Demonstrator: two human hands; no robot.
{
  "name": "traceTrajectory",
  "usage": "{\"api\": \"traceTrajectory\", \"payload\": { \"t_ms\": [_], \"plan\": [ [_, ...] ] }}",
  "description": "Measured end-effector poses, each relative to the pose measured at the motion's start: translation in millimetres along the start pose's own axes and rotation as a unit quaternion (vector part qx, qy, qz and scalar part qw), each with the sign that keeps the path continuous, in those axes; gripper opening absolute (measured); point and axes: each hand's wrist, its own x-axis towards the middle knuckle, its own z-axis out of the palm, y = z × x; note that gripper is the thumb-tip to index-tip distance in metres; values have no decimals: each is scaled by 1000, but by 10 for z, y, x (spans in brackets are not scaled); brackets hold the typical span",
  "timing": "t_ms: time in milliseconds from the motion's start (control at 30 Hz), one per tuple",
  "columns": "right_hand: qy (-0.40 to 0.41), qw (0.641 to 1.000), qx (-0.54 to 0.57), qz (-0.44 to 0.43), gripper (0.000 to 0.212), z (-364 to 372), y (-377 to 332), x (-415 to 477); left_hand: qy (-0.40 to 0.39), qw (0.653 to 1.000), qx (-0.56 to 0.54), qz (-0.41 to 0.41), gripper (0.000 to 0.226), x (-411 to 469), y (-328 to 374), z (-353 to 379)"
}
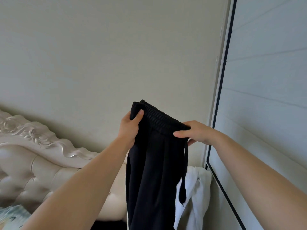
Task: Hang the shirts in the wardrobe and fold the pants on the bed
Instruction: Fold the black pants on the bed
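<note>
Black pants [152, 171], centre frame: my left hand [129, 128] and right hand [194, 132] each pinch the elastic waistband [159, 117].

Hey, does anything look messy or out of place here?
A white garment sits crumpled low beside the wardrobe door, behind the black pants. The pants' drawstring dangles loose below the right hand.

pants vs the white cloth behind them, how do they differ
The pants are black, the cloth white. The pants hang from the left hand and right hand, which grip the waistband; no hand touches the cloth, draped lower behind them. The pants show a drawstring; the cloth shows none. Both hang limp, unfolded.
</note>
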Motion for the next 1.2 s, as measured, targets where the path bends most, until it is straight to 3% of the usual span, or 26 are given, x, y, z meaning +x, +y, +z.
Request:
{"api": "traceTrajectory", "payload": {
  "t_ms": [133, 233, 300, 367, 400, 467, 500, 600, 700, 867, 933, 967, 1033, 1133, 1200],
  "plan": [
    [54, 997, -38, -33, 16, -191, -180, -29, -14, 996, 84, 29, 4, 21, 125, -106],
    [120, 981, -142, -46, 37, -419, -453, -23, -38, 987, 143, 62, 4, 37, 342, -89],
    [206, 956, -194, -81, 47, -621, -703, -15, -51, 977, 177, 105, 7, 40, 563, -20],
    [303, 930, -134, -155, 36, -733, -902, -17, -59, 969, 189, 150, 11, 38, 806, 95],
    [331, 924, -46, -188, 39, -729, -935, -16, -53, 967, 184, 169, 12, 49, 900, 156],
    [299, 919, 183, -181, 54, -628, -888, 12, -34, 970, 153, 187, 9, 96, 971, 236],
    [258, 926, 238, -142, 54, -553, -823, 31, -31, 972, 142, 183, 7, 114, 951, 237],
    [206, 961, 177, -52, 25, -455, -642, 44, -40, 972, 170, 156, 7, 93, 810, 136],
    [215, 964, 132, -88, 16, -600, -851, 42, -32, 969, 187, 160, 5, 92, 958, 66],
    [114, 966, 142, -182, 31, -928, -1763, -145, 30, 954, 167, 246, 11, 180, 1930, 125],
    [126, 951, 184, -214, 38, -933, -1980, -163, 52, 948, 110, 294, 26, 174, 2143, 134],
    [154, 939, 209, -225, 37, -871, -2029, -132, 47, 954, 77, 285, 37, 148, 2157, 103],
    [208, 913, 267, -226, 26, -639, -2003, -5, 8, 983, 43, 177, 58, 61, 1999, -23],
    [236, 908, 290, -186, 19, -233, -1763, 165, -71, 996, 44, -25, 45, -103, 1604, -338],
    [231, 915, 287, -164, 15, -18, -1589, 233, -47, 995, 79, -49, 30, -184, 1435, -541]
  ]
}}
